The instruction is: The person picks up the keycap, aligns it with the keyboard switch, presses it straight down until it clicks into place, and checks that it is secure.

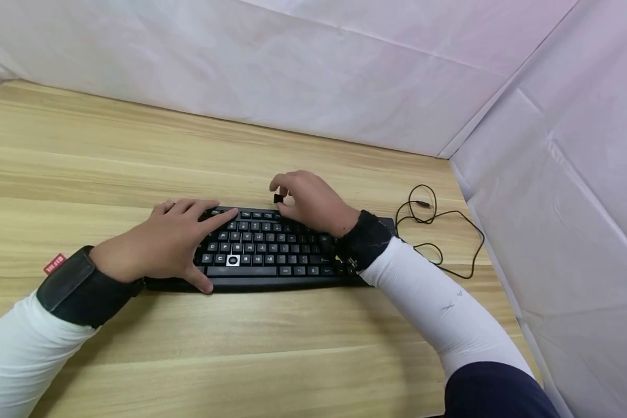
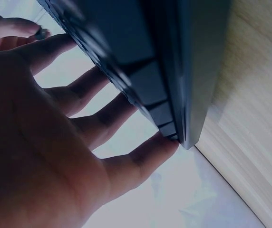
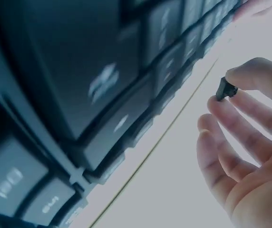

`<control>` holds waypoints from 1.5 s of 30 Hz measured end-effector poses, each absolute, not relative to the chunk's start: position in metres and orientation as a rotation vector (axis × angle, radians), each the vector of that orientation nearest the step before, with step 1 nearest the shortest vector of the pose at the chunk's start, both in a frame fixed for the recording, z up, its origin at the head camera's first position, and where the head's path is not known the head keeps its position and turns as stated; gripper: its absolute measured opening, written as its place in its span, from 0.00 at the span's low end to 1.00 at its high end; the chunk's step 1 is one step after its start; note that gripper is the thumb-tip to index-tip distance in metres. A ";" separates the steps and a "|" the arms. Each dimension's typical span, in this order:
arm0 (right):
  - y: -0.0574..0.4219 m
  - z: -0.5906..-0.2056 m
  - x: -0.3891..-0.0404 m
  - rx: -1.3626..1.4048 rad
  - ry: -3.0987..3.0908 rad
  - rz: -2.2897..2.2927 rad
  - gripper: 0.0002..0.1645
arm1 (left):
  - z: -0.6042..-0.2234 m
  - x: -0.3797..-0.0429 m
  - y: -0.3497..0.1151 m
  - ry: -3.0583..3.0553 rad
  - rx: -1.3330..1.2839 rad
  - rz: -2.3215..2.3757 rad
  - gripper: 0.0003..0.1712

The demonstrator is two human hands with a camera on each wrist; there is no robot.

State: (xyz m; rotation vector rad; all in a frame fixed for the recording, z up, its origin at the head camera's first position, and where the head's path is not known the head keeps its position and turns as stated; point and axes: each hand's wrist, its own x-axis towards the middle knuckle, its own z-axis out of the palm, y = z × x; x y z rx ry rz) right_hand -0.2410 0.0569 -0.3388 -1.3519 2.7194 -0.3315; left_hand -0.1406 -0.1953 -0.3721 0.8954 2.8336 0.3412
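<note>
A black keyboard with white lettering lies on the wooden table. Among its bottom letter keys, one bare switch spot shows pale, with no cap on it. My left hand rests spread over the keyboard's left end, thumb at the front edge and fingers at the back edge. Thumb and index finger of my right hand pinch a small black keycap above the keyboard's back edge. The right forearm hides part of the keyboard's right end. In the left wrist view, the left fingertips touch the keyboard's edge.
A thin black cable with a plug lies loosely looped right of the keyboard. White fabric walls stand along the back and right sides of the table.
</note>
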 end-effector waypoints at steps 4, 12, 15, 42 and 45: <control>0.059 -0.334 -0.228 -1.419 2.707 -0.373 0.16 | -0.372 -0.141 -0.195 2.833 0.890 0.347 0.76; 0.062 -0.335 -0.207 -1.445 2.698 -0.478 0.14 | -0.372 -0.141 -0.195 2.830 0.885 0.339 0.76; 0.061 -0.337 -0.202 -1.417 2.699 -0.498 0.13 | -0.371 -0.141 -0.196 2.836 0.881 0.339 0.76; 0.057 -0.353 -0.192 -1.391 2.495 -0.516 0.14 | -0.372 -0.142 -0.198 2.844 0.904 0.345 0.76; 0.058 -0.353 -0.191 -1.384 2.506 -0.493 0.14 | -0.371 -0.142 -0.198 2.840 0.905 0.339 0.76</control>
